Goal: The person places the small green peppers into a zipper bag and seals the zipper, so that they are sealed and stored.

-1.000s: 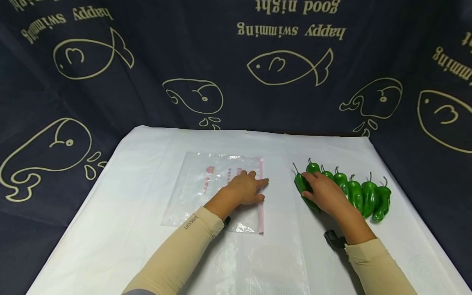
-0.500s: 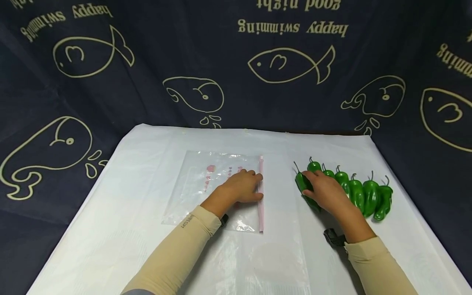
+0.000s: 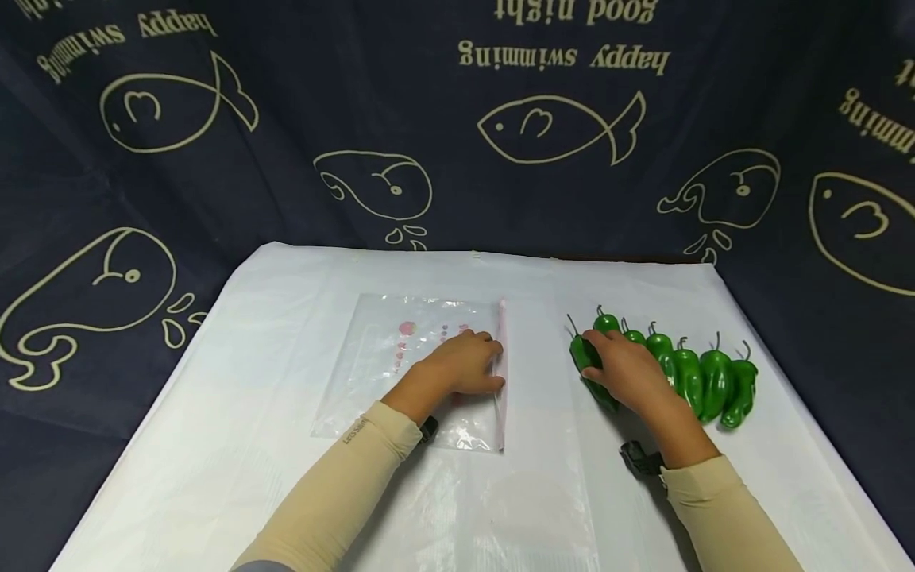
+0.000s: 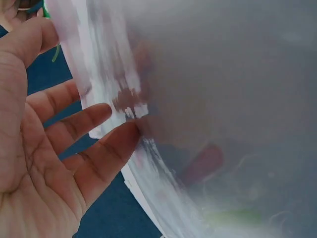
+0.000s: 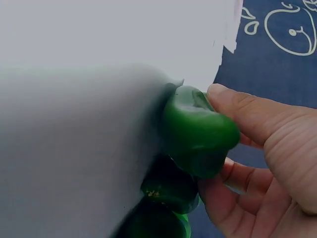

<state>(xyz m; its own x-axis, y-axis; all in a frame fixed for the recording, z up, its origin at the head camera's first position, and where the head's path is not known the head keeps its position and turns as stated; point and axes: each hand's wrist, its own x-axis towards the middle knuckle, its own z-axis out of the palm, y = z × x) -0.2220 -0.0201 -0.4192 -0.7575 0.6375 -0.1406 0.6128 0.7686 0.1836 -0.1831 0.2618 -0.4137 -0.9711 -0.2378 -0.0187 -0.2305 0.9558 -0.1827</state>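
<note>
A clear zip bag (image 3: 372, 373) with pink print and a pink edge strip (image 3: 503, 429) lies flat, its strip facing right. My left hand (image 3: 465, 364) rests over the bag, thumb and fingertips curled at the strip. In the left wrist view, the fingers (image 4: 101, 158) bend the bag's edge, and thumb and fingers stand apart along it. My right hand (image 3: 629, 372) grips the leftmost green chili pepper (image 3: 581, 357) between thumb and fingers. The right wrist view shows this pepper (image 5: 198, 124) end-on, the thumb (image 5: 247, 109) on one side and fingers below.
Several more green chili peppers (image 3: 717, 385) lie side by side in a row right of my right hand, stems pointing away. A white cover (image 3: 214, 445) spreads over the table. Behind hangs a dark blue curtain (image 3: 443, 95) with fish and whale drawings.
My left hand's extended index finger has drawn in to the pink strip, which now sits slightly further left and looks narrower. My right hand stays on the same chili pepper.
</note>
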